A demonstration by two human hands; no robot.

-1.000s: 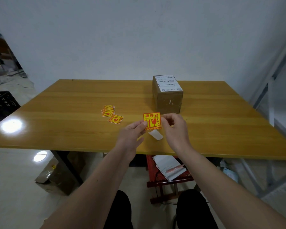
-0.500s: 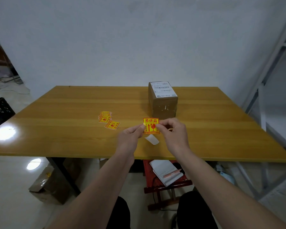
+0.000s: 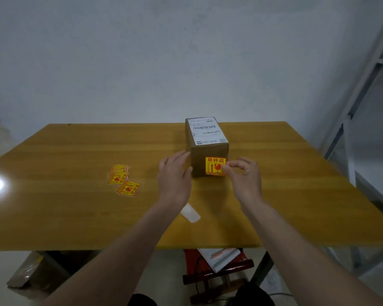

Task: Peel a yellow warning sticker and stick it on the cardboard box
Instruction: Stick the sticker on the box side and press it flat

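A brown cardboard box (image 3: 198, 161) with a white shipping label on top stands on the wooden table (image 3: 296, 195). A yellow warning sticker (image 3: 215, 166) with red print lies against the box's near face. My right hand (image 3: 244, 176) pinches the sticker's right edge with thumb and forefinger. My left hand (image 3: 175, 173) is flat, fingers apart, touching the box's left side and holding nothing.
A white backing paper (image 3: 190, 213) lies on the table between my forearms. A small pile of yellow stickers (image 3: 123, 180) sits to the left. A red stool (image 3: 217, 270) with papers stands under the table. A metal frame (image 3: 358, 102) rises at the right.
Both hands moved forward from mid-air to the box. The left hand let go of the sticker and went to the box's side. The right hand carried the sticker onto the near face.
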